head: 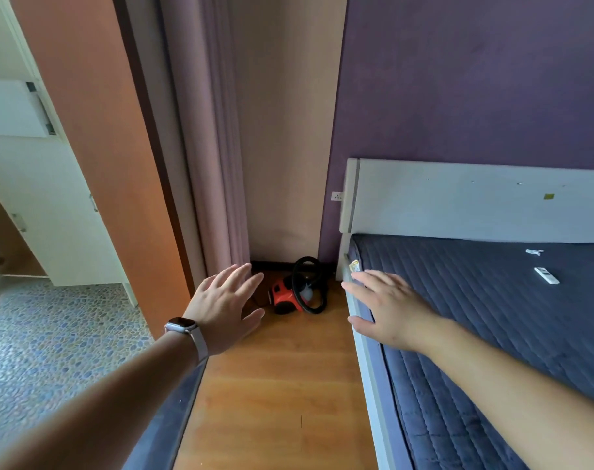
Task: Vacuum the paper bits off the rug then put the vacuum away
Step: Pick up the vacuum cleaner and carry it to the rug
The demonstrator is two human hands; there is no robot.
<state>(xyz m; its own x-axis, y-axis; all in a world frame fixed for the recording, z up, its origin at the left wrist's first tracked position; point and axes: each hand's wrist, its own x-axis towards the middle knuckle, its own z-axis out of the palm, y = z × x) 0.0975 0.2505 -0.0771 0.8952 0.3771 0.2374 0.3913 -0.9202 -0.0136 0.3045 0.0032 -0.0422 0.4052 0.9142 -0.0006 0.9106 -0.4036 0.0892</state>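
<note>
Red-orange vacuum (284, 297) in the far corner, left hand (226, 307) and right hand (387, 310) stretched toward it.
Sat on the wooden floor (282, 385) at the foot of the curtain (207, 164), left of the mattress (492, 317), with black hose (323, 293) looped upright at its right end. Lay straight ahead, beyond the 2 hands and well apart from either, long axis seemingly running left to right. Held both open, fingers straight and spread, gripping nothing. Judged the left hand nearer, fingertips just left of the body in view. Hovered the right hand over the mattress edge.
</note>
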